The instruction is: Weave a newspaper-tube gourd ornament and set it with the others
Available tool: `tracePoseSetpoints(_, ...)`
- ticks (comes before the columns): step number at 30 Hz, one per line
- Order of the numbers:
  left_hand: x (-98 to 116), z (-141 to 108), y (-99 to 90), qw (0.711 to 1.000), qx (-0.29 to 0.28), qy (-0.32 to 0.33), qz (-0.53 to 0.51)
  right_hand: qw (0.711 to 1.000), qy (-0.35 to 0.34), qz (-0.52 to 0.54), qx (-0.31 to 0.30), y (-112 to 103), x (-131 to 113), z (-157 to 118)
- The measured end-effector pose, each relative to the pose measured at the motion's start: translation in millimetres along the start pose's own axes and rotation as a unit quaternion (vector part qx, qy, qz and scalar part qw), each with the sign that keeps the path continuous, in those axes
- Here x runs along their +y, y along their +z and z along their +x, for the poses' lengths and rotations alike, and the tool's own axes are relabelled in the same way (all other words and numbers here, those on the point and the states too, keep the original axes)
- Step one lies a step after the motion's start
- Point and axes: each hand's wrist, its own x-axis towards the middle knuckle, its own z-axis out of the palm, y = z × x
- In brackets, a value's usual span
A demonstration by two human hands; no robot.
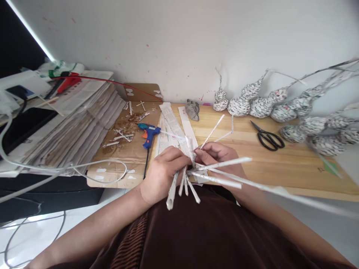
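Several rolled newspaper tubes (218, 164) meet in a bundle between my hands and fan out toward me, to the right and upward. My left hand (165, 172) is closed round the left side of the bundle, with a thick tube (172, 192) sticking out below its fingers. On the other side, my right hand (215, 155) pinches the tubes near where they cross, and one thin tube (213, 129) slants up past its fingers. The crossing point itself is partly hidden by my fingers.
A blue glue gun (150, 133) lies on brown cardboard (134, 149) among paper scraps. Black scissors (267, 136) lie right on the wooden table (241, 142). Woven paper gourd shapes (238, 106) line the wall. Stacked newspapers (92, 119) and white cables (112, 161) are at left.
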Motion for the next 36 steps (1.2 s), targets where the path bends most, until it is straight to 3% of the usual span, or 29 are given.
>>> tracePoseSetpoints(5,13.6,8.9,-16.4,0.994,-0.101,0.005,0.036,0.999,0.038,0.026,-0.020,-2.7,-2.8,6.8)
tracePoseSetpoints(8,16.2,11.2,-19.2,0.990,-0.127,0.016,0.063,0.999,0.028,-0.015,-0.027,-4.3,-8.6,7.2)
tracePoseSetpoints(15,15.9,6.8,-8.5,0.988,-0.098,0.062,0.098,0.990,-0.005,-0.139,-0.037,-3.0,-19.7,3.3)
tracePoseSetpoints(22,18.7,4.0,-2.0,0.988,-0.070,0.076,0.114,0.960,-0.096,-0.261,-0.015,4.6,-20.8,3.0)
tracePoseSetpoints(27,19.1,1.5,-4.9,0.997,-0.044,0.010,0.062,0.966,-0.077,-0.243,-0.033,3.3,-15.5,-3.8)
tracePoseSetpoints(31,18.7,0.2,-6.5,0.998,-0.037,0.004,0.046,0.971,-0.072,-0.216,-0.065,-0.2,-15.8,-9.9)
tracePoseSetpoints(36,10.6,-5.1,-2.8,1.000,-0.020,-0.020,0.002,0.989,-0.026,-0.131,-0.059,-1.5,-11.1,-16.7)
